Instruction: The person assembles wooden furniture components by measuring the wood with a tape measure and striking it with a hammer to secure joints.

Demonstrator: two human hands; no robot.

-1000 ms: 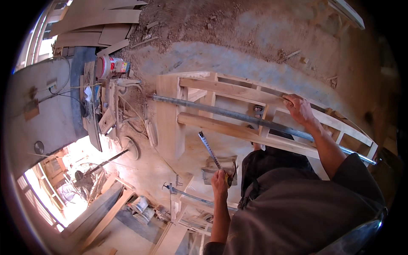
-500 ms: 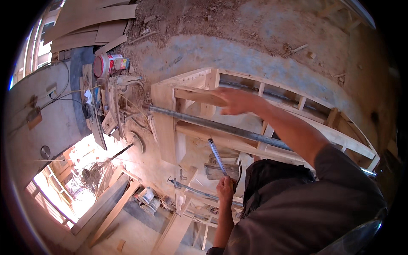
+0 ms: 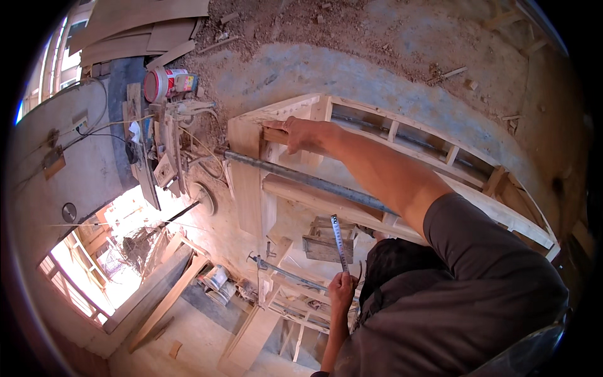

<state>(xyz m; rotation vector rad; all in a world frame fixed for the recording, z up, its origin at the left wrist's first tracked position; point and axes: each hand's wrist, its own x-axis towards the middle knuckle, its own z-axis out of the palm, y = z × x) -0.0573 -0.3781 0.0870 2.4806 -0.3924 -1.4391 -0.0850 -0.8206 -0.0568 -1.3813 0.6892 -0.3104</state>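
My right hand (image 3: 304,134) reaches out to the near-left end of a pale wooden frame (image 3: 402,135). Its fingers curl over a short wooden rail (image 3: 271,134) there. A long grey metal clamp bar (image 3: 301,179) runs across the frame just below that hand. My left hand (image 3: 342,288) stays close to my body and grips a narrow steel ruler (image 3: 339,242), which points up toward the frame. My dark-sleeved right arm hides part of the frame's middle.
A red-and-white can (image 3: 164,83) stands by a cluttered machine bench with cables (image 3: 157,151). Planks (image 3: 144,25) are stacked at the top left on sawdust-covered ground (image 3: 352,31). A small wooden box (image 3: 323,242) and a second clamp (image 3: 282,270) lie below the frame.
My right hand has travelled from the frame's far right side to its left end and now holds the rail there. My left hand has kept the ruler in much the same place.
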